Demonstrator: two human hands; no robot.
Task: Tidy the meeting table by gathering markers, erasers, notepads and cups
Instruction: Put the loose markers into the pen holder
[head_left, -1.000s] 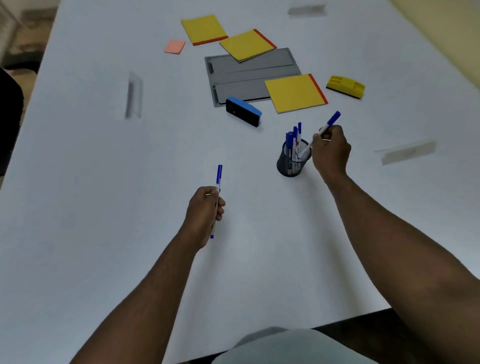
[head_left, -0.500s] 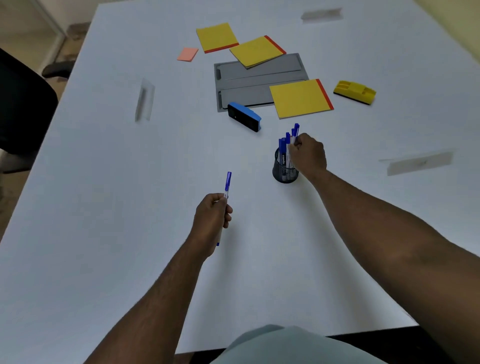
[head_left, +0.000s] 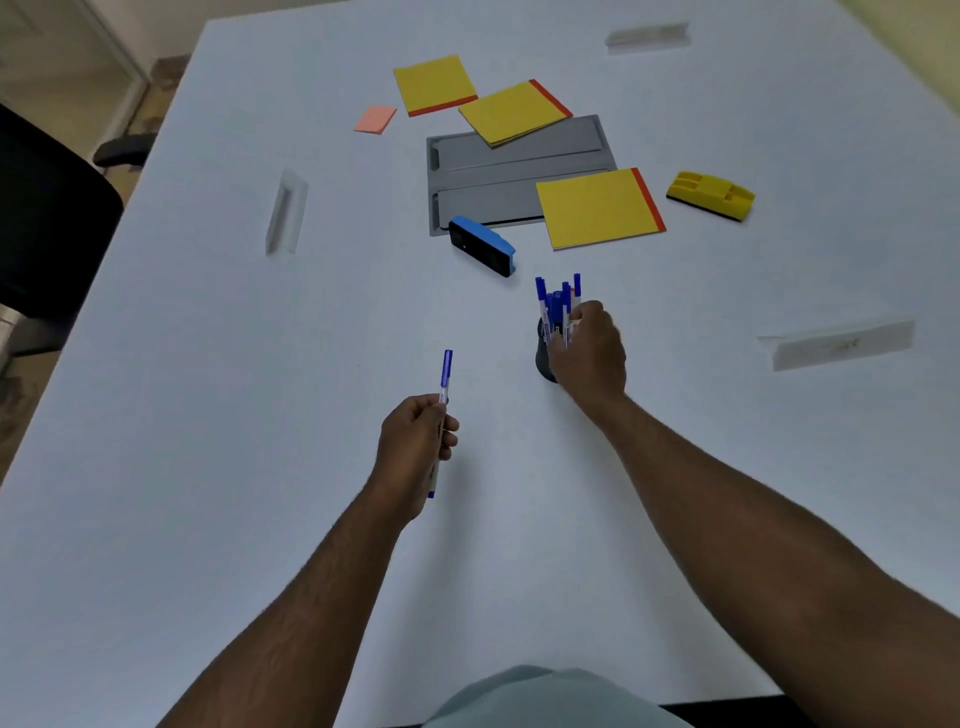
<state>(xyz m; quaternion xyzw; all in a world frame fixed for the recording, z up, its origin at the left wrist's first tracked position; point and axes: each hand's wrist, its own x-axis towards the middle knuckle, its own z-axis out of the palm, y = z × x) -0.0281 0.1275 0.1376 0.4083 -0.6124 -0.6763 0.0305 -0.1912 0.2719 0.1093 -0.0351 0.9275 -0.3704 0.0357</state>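
While a blue-capped marker (head_left: 442, 410) stood upright in the left hand (head_left: 415, 447), fingers curled round the middle of its barrel above the white meeting table (head_left: 208, 467), the right hand (head_left: 589, 348) rested against the black mesh pen cup (head_left: 542, 353) further out, its fingers among the markers already gathered (head_left: 557, 304) there; whether those fingers gripped one of them could not be told from the head view. The held marker looked light, stiff and smooth-sided, a thing judged easy to carry in a plain mid-barrel pinch and likely to slide if held only by the cap. The cup seemed light as well and top-heavy with markers, so a hold low on its wall would probably steady it best. Beyond the cup lay a blue-and-black eraser (head_left: 483, 253), just beside a grey recessed panel (head_left: 498, 166) in the tabletop. Three yellow notepads with red-orange binding edges lay around that panel: the nearest pad (head_left: 597, 208) overlapping its right end, a second pad (head_left: 511, 111) across its far edge, a third pad (head_left: 434, 83) just beyond. These appeared flat and flexible, probably best lifted by an edge. A small pink sticky pad (head_left: 375, 119) sat to the left, a yellow eraser (head_left: 710, 195) to the right, and a dark office chair (head_left: 47, 218) stood at the table's left side.
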